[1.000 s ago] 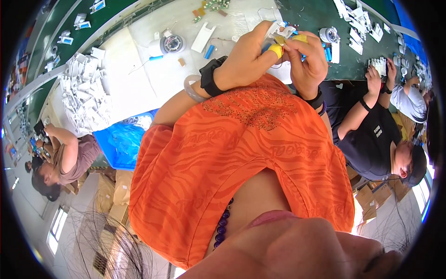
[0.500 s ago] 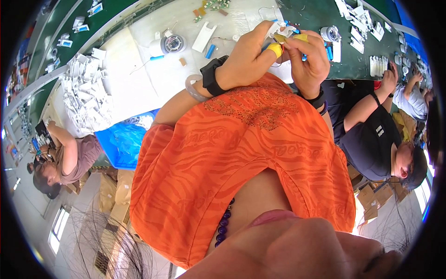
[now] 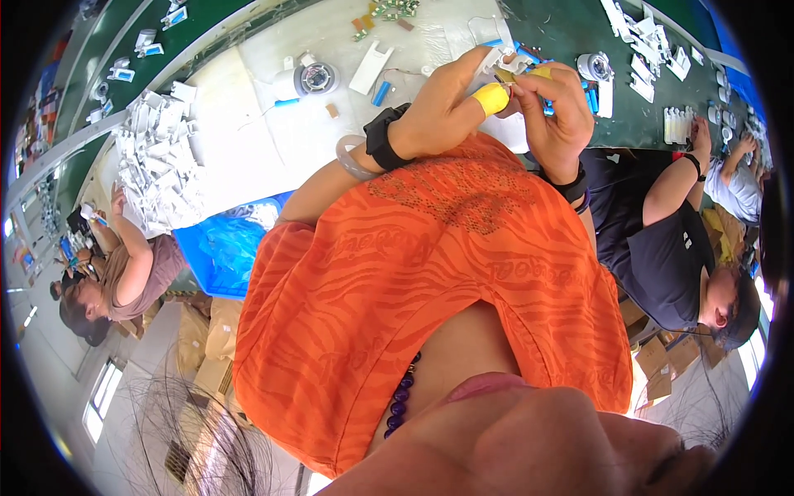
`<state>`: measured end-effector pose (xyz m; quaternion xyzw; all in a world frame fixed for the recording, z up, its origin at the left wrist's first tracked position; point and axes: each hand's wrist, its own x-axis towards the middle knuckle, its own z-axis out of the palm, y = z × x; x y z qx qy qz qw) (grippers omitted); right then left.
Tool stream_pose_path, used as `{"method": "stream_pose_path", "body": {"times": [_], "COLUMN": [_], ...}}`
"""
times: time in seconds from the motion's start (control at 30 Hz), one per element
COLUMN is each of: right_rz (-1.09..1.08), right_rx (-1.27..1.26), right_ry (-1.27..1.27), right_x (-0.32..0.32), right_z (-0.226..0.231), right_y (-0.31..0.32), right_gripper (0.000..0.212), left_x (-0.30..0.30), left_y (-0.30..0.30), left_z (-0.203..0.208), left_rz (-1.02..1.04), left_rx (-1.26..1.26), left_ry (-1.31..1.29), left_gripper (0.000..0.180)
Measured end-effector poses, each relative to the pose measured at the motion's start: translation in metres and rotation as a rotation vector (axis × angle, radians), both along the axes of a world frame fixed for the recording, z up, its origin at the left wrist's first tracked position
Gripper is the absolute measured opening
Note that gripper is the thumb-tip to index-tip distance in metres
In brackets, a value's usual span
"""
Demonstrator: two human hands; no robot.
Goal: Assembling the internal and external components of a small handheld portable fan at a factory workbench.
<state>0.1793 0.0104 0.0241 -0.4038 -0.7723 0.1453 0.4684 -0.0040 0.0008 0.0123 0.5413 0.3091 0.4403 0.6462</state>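
Both hands meet over the far side of my lap, at the table edge. My left hand is closed on a white plastic part, its thumb wearing a yellow finger cover. A small yellowish-brown board lies against that part. Close beside the board, my right hand has thumb and forefinger pinched together, also with yellow on a finger. What sits between those right fingertips is too small to make out. Blue cylindrical cells show just behind the hands.
Left of my hands lie a white round-faced unit, a flat white piece and a blue cell. White parts form a heap above a blue crate. Co-workers sit at left and right.
The view has shifted slightly. My hands stay together at the white part, with the right fingertips moved a little at the board. The left co-worker's hands have moved up.
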Motion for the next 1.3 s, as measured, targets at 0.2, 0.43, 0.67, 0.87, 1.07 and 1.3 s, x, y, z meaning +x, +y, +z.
{"method": "stream_pose_path", "body": {"times": [0.2, 0.43, 0.67, 0.87, 1.07, 1.3], "right_rz": [0.028, 0.040, 0.061, 0.063, 0.030, 0.039], "right_rx": [0.014, -0.011, -0.004, -0.007, 0.002, -0.040], "right_ry": [-0.023, -0.020, -0.019, -0.034, -0.046, -0.150], "right_x": [0.002, 0.007, 0.006, 0.006, 0.004, 0.010], "right_z": [0.003, 0.000, 0.001, -0.004, -0.004, -0.018], "right_y": [0.003, 0.006, 0.008, 0.008, 0.006, 0.023], "right_gripper": [0.025, 0.025, 0.025, 0.025, 0.024, 0.015], "left_x": [0.002, -0.001, 0.005, 0.007, 0.009, -0.005], "left_y": [0.000, 0.004, 0.005, 0.002, 0.006, 0.023], "left_z": [0.003, 0.007, 0.005, 0.002, -0.008, -0.032], "left_rz": [0.014, -0.021, 0.022, 0.050, 0.098, 0.107], "left_rx": [0.065, 0.006, 0.024, 0.041, 0.084, -0.234], "left_ry": [0.033, 0.028, 0.023, 0.056, 0.125, 0.104], "left_gripper": [0.041, 0.037, 0.037, 0.037, 0.029, 0.027]}}
